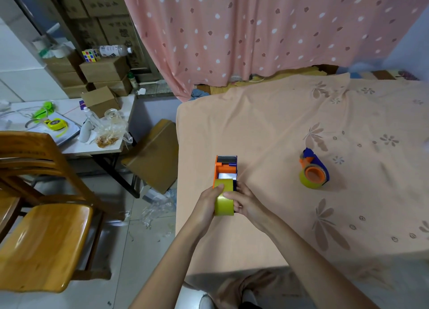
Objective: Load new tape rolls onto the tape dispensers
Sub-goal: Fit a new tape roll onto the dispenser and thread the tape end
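An orange and blue tape dispenser (226, 168) lies near the left edge of the peach cloth surface (290, 123). A yellowish tape roll (224, 200) sits upright in its near end. My left hand (209, 202) grips the roll's left side, thumb on top. My right hand (246, 204) holds the roll and dispenser from the right, fingers on the roll's face. A second orange and blue dispenser (313, 169) with a yellowish roll on it lies on its side to the right, apart from both hands.
A wooden chair (41, 227) stands at the left on the tiled floor. Behind it is a cluttered white table (111, 146) with a measuring tape, bottles and boxes. A cardboard box (153, 155) leans beside the cloth surface. A pink curtain (255, 30) hangs at the back.
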Demonstrator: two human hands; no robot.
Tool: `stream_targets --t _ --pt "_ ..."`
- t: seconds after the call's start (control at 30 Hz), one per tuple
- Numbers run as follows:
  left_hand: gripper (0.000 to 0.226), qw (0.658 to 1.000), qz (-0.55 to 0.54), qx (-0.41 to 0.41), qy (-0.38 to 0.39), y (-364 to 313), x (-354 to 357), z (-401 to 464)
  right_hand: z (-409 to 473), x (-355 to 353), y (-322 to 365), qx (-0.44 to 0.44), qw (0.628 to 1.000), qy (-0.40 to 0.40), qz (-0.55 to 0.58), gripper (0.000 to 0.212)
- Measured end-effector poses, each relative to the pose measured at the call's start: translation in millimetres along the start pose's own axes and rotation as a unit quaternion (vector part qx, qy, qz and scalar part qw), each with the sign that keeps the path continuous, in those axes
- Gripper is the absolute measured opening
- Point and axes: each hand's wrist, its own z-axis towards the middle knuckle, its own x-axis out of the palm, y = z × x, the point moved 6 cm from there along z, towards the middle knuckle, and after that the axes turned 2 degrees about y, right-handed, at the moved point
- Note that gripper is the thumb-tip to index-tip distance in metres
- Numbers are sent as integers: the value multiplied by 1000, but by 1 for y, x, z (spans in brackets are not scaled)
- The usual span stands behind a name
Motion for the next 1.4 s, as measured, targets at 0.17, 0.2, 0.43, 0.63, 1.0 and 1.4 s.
stream_targets --t 0.17,0.2,0.43,0.63,1.0,1.4 --pt "52 998 45 -9 -30 -3 2 3 -7 -1 8 -11 999 -38 -1 48" --pt "57 998 54 -11 -39 -3 3 4 -7 -2 9 -11 999 -50 -4 42" --pt "56 999 35 15 -9 -17 15 -9 -3 3 14 6 993 -115 -3 27" --pt "30 999 27 39 13 -15 20 -17 -1 -2 22 11 993 -113 17 15" --pt "39 997 32 58 -41 -19 12 -19 -13 9 22 -67 998 14 -6 65" --pt "34 998 18 57 -28 -20 20 -23 -14 4 14 -38 999 -21 10 53"
